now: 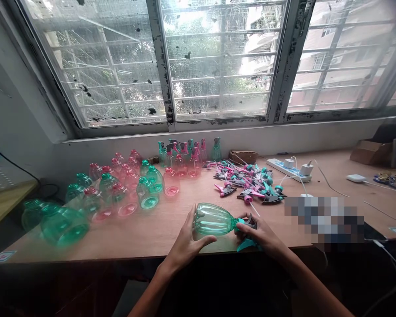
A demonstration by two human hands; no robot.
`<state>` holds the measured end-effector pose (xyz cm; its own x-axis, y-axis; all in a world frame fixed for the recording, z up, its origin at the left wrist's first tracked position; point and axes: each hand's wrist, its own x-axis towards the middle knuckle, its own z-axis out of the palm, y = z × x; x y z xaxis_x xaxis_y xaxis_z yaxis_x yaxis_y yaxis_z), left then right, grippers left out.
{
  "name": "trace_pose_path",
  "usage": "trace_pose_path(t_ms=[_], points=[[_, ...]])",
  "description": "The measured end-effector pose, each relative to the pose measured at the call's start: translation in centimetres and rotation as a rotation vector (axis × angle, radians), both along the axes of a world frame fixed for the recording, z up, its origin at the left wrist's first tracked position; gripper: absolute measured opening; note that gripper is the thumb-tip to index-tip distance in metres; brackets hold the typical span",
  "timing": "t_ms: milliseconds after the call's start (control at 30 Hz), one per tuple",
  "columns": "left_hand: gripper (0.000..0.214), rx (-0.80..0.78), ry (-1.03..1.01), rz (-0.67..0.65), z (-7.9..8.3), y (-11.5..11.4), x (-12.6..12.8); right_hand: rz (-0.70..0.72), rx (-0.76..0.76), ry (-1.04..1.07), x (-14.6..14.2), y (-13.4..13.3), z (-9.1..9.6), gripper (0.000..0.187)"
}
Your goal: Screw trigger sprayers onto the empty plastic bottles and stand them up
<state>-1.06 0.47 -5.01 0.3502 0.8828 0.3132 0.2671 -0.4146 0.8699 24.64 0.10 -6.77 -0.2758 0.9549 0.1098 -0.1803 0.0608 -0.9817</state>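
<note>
A clear green spray bottle [214,219] lies on its side in the air above the table's front edge, its base to the left and its neck to the right. My left hand [192,237] cups the base end, thumb below and fingers behind it. At the neck, my right hand [259,233] is closed around the teal and grey trigger spray head [247,242]. The head sits at the bottle's mouth; whether it is screwed tight I cannot tell. Beyond my hands lies a heap of loose pink, teal and grey spray heads [247,178].
Several headless green bottles [64,224] and pink bottles [125,200] stand at the left. Several bottles with spray heads [194,163] stand at the back, near a brown block [243,156]. A power strip [288,169] with cables and a cardboard box [371,149] are to the right.
</note>
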Motion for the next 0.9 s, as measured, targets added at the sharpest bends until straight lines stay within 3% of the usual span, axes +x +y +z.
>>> trace_pose_path(t_ms=[100, 367, 500, 733, 900], points=[[0.085, 0.055, 0.048, 0.015, 0.03, 0.11, -0.04, 0.008, 0.001, -0.006, 0.11, 0.00, -0.04, 0.035], [0.097, 0.099, 0.091, 0.034, -0.37, 0.01, -0.03, 0.029, -0.001, 0.014, 0.17, 0.05, -0.30, 0.033], [0.080, 0.087, 0.088, 0.008, 0.26, -0.15, 0.10, 0.042, 0.016, -0.008, 0.21, -0.05, -0.28, 0.033], [0.091, 0.101, 0.090, 0.046, -0.65, -0.13, -0.18, 0.025, 0.014, 0.018, 0.17, 0.18, -0.46, 0.033], [0.097, 0.042, 0.085, 0.065, -0.35, -0.10, -0.35, 0.018, 0.028, -0.005, 0.28, 0.18, -0.45, 0.034]])
